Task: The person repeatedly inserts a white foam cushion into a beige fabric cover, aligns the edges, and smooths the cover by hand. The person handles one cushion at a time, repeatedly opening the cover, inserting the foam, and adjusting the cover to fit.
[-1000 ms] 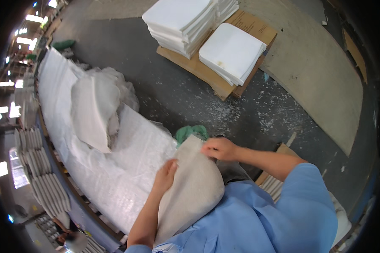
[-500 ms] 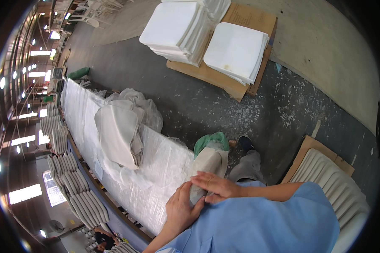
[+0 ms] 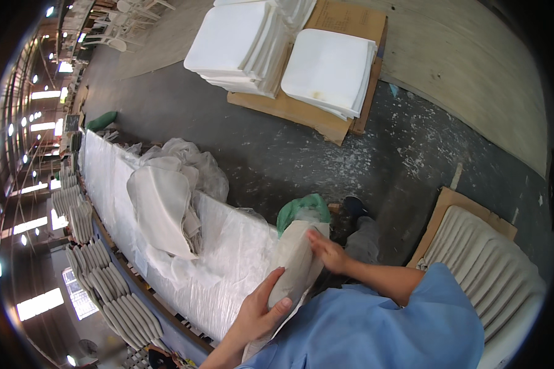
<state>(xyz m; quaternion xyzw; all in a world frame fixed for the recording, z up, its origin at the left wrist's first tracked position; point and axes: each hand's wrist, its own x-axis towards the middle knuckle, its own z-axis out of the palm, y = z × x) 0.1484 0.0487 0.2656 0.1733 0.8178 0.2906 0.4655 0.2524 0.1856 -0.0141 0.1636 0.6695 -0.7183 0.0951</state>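
A beige padded cushion (image 3: 292,264) lies tilted at the near end of the plastic-wrapped table, against my blue shirt. My left hand (image 3: 261,312) grips its near left side, the thumb across the near part and the fingers along the edge. On the far right edge my right hand (image 3: 327,251) holds the cloth cover, fingertips on top and the rest partly hidden by the edge. Further along the table rests a heap of flat beige cloth covers (image 3: 160,203), with crumpled clear plastic (image 3: 194,161) beside it.
A green bag (image 3: 300,208) hangs just beyond the cushion. White foam pads (image 3: 326,67) are stacked on cardboard (image 3: 277,112) on the floor. Padded cushions (image 3: 474,258) stand in a row at my right; several more (image 3: 126,301) line the left side. My shoe (image 3: 355,207) is on the scrap-strewn floor.
My right hand has moved from the cushion's near end, next to my left hand, to its far right edge. The cushion's top is now more exposed. My left hand has shifted slightly nearer.
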